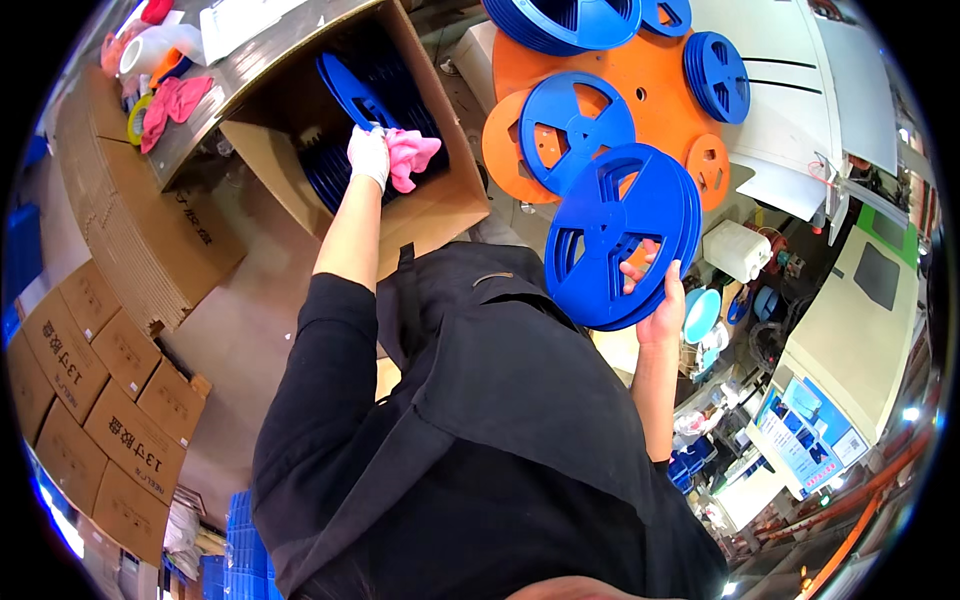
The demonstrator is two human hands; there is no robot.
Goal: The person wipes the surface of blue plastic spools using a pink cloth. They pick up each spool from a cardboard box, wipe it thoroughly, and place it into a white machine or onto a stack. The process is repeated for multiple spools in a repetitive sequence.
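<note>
My left hand (369, 155), in a white glove, is closed on a crumpled pink cloth (412, 158) inside an open cardboard box (457, 190). Its fingertips meet the lower end of a tilted blue plastic reel (345, 88); whether they grip it too, I cannot tell. More blue reels (325, 178) stand on edge in the box. On my other side, my bare right hand (662, 305) holds a small stack of blue reels (622, 215) by its lower right edge, with fingers showing through an opening.
Behind the held stack is an orange round table (650, 90) bearing a single blue reel (540, 130) and several stacks. A grey workbench (190, 150) carries a pink rag (172, 112) and yellow tape (138, 122). Stacked cartons (100, 400) stand at left, a beige machine (850, 320) at right.
</note>
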